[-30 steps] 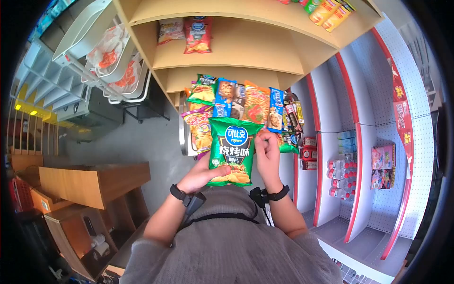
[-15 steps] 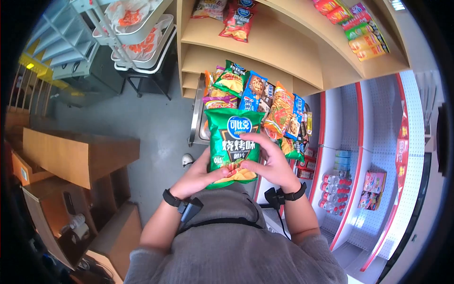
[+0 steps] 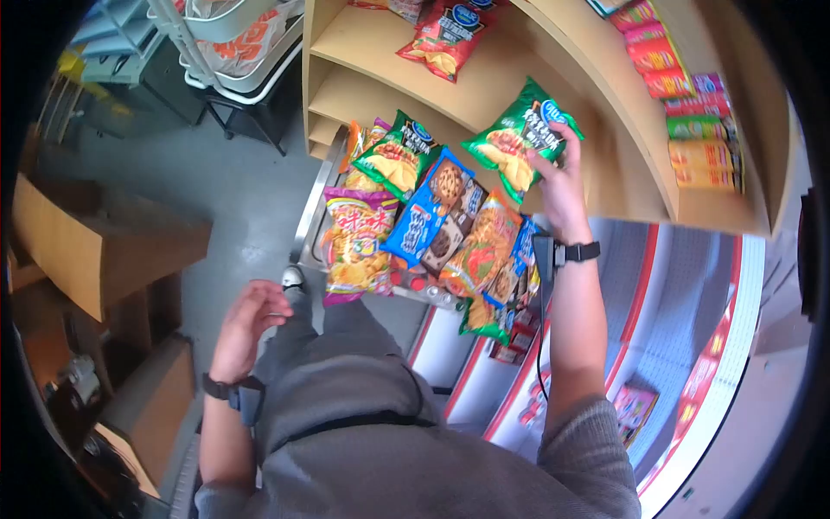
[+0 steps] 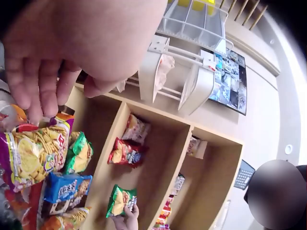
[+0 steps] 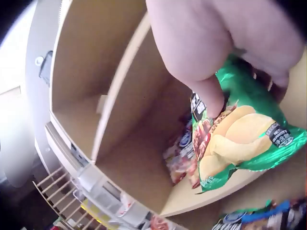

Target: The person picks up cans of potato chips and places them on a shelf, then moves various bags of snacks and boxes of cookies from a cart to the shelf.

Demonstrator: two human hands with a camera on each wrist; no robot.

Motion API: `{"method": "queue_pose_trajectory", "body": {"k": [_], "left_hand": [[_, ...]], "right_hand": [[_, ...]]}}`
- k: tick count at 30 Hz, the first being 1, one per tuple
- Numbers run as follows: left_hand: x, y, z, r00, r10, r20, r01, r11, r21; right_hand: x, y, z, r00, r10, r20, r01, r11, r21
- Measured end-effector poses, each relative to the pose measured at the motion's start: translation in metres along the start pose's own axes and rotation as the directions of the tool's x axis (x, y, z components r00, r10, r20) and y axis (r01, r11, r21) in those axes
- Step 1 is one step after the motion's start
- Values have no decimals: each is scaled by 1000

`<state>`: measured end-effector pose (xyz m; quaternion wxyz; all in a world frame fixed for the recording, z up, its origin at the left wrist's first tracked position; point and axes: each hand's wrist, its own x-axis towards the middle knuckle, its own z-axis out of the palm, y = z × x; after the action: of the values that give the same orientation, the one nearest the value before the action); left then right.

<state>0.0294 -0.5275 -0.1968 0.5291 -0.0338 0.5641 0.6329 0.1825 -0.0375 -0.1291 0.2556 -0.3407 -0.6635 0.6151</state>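
Observation:
My right hand (image 3: pixel 560 186) grips a green bag of potato chips (image 3: pixel 510 143) by its right side, thumb over the front, held up before the wooden shelf (image 3: pixel 389 52). The right wrist view shows the thumb pressing the chip bag (image 5: pixel 240 139) from above. My left hand (image 3: pixel 255 316) hangs at the left, holding nothing, its fingers loosely bent. Close to it is a metal cart (image 3: pixel 313 216) heaped with snacks: a purple-and-yellow snack bag (image 3: pixel 359 246), another green chip bag (image 3: pixel 399 160), a blue cookie pack (image 3: pixel 432 208) and an orange noodle snack bag (image 3: pixel 484 246).
Red chip bags (image 3: pixel 445 39) lie on the shelf board behind the held bag. Boxed snacks (image 3: pixel 700 130) line the shelf at the right. A white trolley (image 3: pixel 251 52) with plastic bags stands back left. Wooden cabinets (image 3: pixel 104 251) are at the left, red-edged store shelves (image 3: pixel 631 303) at the right.
The green chip bag has moved from in front of the body, where both hands held it, up and right to the shelf in the right hand. The left hand has let go and dropped leftward.

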Motion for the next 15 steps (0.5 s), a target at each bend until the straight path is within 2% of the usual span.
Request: {"method": "queue_pose_trajectory", "body": {"k": [1, 3, 4, 6, 7, 9, 15], "left_hand": [[2, -5, 1, 998, -7, -57, 6, 1000, -21], [3, -10, 10, 995, -8, -96, 1, 998, -65], [5, -12, 15, 995, -10, -101, 1, 996, -89], [11, -20, 27, 986, -33, -162, 18, 996, -91], [14, -24, 34, 977, -55, -208, 38, 996, -85], [19, -34, 42, 966, -72, -250, 51, 995, -90], [30, -52, 42, 912, -127, -389, 70, 985, -156]], "right_hand": [[36, 17, -17, 999, -45, -27, 43, 997, -60], [98, 35, -41, 989, -143, -47, 122, 946, -301], [131, 47, -52, 990, -141, -29, 126, 945, -302], [192, 71, -72, 956, -292, -33, 219, 781, -585], [219, 80, -79, 959, -283, -9, 224, 777, -588], [271, 93, -88, 907, -422, 9, 328, 691, -644], [358, 101, -80, 924, -373, 83, 332, 675, -659]]}}
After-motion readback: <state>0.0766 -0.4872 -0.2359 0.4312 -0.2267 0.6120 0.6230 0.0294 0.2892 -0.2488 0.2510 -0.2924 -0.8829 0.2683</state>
